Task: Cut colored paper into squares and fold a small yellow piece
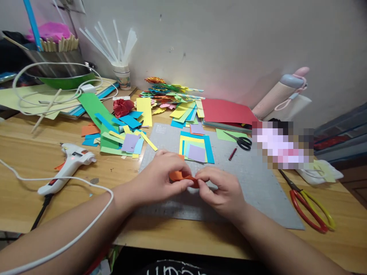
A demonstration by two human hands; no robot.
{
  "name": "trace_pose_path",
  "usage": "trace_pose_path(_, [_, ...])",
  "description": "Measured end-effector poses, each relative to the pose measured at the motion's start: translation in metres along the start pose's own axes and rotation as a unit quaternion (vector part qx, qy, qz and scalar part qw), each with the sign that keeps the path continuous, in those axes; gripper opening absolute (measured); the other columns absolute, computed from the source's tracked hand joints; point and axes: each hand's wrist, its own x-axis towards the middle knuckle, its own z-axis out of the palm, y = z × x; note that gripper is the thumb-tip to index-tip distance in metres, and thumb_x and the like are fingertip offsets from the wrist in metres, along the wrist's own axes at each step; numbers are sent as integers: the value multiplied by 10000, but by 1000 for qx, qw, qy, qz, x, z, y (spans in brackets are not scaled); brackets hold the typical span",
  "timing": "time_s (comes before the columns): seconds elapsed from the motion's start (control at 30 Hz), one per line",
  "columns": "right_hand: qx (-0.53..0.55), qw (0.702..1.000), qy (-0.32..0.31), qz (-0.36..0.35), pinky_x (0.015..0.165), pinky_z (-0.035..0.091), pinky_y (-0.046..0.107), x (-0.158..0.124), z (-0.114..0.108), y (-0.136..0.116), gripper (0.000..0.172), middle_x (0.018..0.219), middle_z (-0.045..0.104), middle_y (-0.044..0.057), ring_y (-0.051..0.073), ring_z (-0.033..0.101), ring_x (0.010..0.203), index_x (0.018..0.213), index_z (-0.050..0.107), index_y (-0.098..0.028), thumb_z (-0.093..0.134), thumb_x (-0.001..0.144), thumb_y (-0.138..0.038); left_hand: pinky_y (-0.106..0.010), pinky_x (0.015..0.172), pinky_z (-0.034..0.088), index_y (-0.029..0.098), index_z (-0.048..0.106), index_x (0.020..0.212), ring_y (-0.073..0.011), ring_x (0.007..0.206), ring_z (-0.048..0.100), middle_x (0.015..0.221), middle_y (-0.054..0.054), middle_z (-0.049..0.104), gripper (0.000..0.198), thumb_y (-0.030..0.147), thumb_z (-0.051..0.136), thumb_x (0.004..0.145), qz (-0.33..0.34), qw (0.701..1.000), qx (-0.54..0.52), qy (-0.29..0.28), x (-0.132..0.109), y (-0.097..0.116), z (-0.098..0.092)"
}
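Observation:
Between both hands is a piece of orange paper, bent into a curve above the grey cutting mat. My left hand grips its left part, with the thumb along the near side and fingers curled behind. At its right end my right hand pinches it between thumb and forefinger. Part of the paper is hidden by the fingers. Just beyond the hands, a stack of coloured paper squares lies on the mat, a purple one on top.
A white glue gun lies at left, and a white cable crosses my left forearm. Paper scraps pile behind my left hand. Small black scissors, a dark red pencil stub and large red-and-yellow-handled scissors are on the right.

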Motion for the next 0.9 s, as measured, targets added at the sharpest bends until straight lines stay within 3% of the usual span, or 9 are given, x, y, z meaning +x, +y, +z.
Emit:
trace_pose_path(0.2, [56,995,2,84,542,455,242,4,-5,-19,108,645,605,-6,111,551,572,760,583,-184,505,812,-129,-288,693,368,181,518,628,-125,653,519,629,32,589,208,222,577,823,-69,996,-52,-11,-3,14,7])
trace_pose_path(0.37, [57,995,-61,62,516,376,237,2,-4,-21,166,598,474,-31,102,432,546,640,484,-200,438,754,-89,-322,713,355,190,486,670,-133,648,493,638,24,544,193,210,485,863,19,998,6,-61,-6,16,9])
trace_pose_path(0.5, [49,997,-58,29,507,345,245,3,-3,-22,178,585,453,-26,105,408,539,605,435,-204,412,712,-65,-336,698,339,192,478,688,-143,686,511,670,9,548,198,161,430,878,71,995,40,-60,-8,17,8])
trace_pose_path(0.73, [16,999,8,32,492,357,257,3,-22,-11,170,586,497,-14,113,450,526,629,502,-199,438,690,-54,-365,731,386,223,535,775,-158,709,553,726,5,621,141,136,473,867,59,997,-22,43,-12,20,-2])
trace_pose_path(0.83, [37,990,87,109,510,391,269,0,-33,2,174,587,522,-16,125,493,537,628,521,-203,465,705,-58,-347,707,425,248,564,778,-156,697,545,726,16,596,129,196,500,877,-26,973,-166,158,-17,17,-4])
trace_pose_path(0.9, [146,969,113,167,502,417,268,-1,-36,5,160,600,527,-21,125,514,528,666,526,-208,471,772,-102,-312,614,432,243,573,741,-145,630,523,678,22,572,146,282,527,875,-111,932,-294,178,-17,15,-1])
